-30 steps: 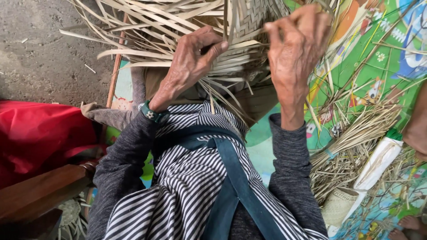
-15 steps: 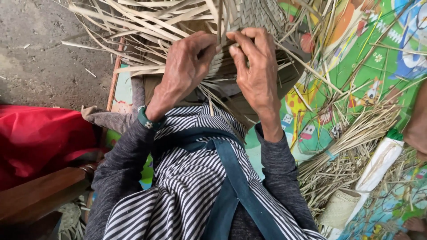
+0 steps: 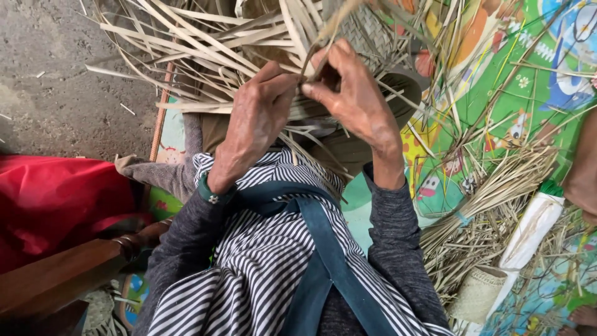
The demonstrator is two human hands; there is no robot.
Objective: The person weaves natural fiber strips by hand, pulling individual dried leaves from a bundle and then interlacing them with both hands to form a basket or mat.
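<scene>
Left hand (image 3: 258, 118): fingertips pinched on a pale leaf strip (image 3: 333, 25).
Right hand (image 3: 354, 93): pinched on the same strip, touching the left fingertips (both equally near).
Strip axis: rises up and away from the grip.
Woven piece (image 3: 367, 34): just beyond the grip.

Half-woven piece (image 3: 367, 31) of pale, flat dried leaf strips, tight plaited section at the top middle, held up over the lap and tilted toward the camera. Loose unwoven strips (image 3: 186, 43) fanning out leftward and upward from the woven edge, some bent, some crossing each other. One narrow strip (image 3: 329, 28) pinched at the woven edge, rising up and rightward from the fingers.
</scene>
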